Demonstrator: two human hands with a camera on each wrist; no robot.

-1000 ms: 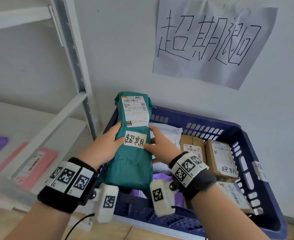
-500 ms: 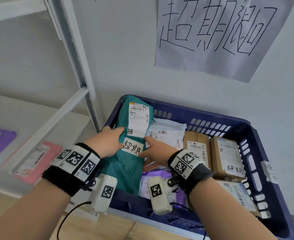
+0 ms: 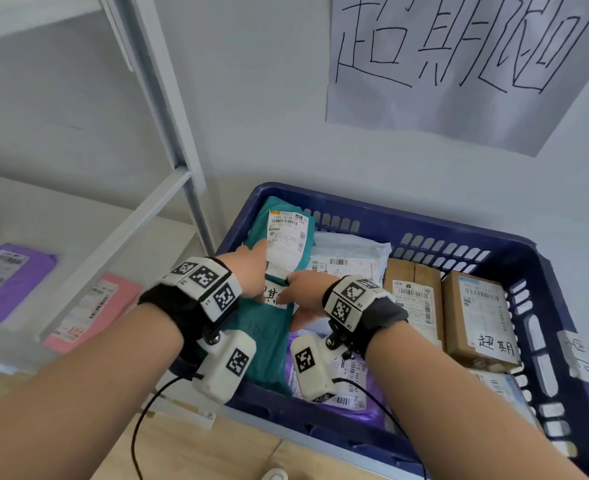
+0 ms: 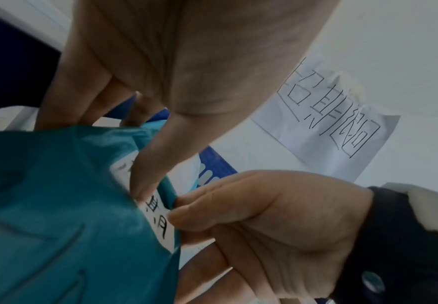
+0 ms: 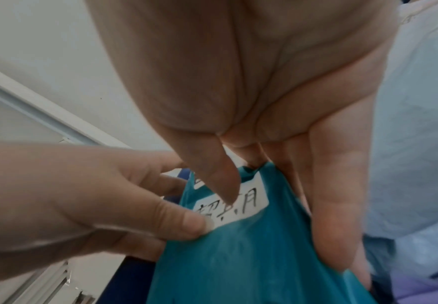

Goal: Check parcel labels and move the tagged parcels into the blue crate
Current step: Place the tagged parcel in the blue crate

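Both hands on the teal soft plastic mailer bag [image 3: 269,327], which lies inside the dark blue slotted plastic crate [image 3: 459,244] along its wall at nine o'clock, top end toward twelve.

Left hand [image 3: 251,271]: thumb on the front, fingers curled behind the bag's edge. Right hand [image 3: 308,294]: thumb pinching beside the white handwritten tag [image 5: 234,207], fingers underneath. Both grips narrow, on film only.

Risks, as I judge them:
- Thumbs sit on or just beside the tag; dragging them away could peel or crease it.
- The bag is limp; let go unevenly and it may slump over the pale grey mailer [image 3: 352,251] at three o'clock, hiding that label.
- Right fingers are caught under the bag; pulling out fast could flip it tag-down.
- Crate already holds brown cardboard boxes [image 3: 473,317]; space looks tight.
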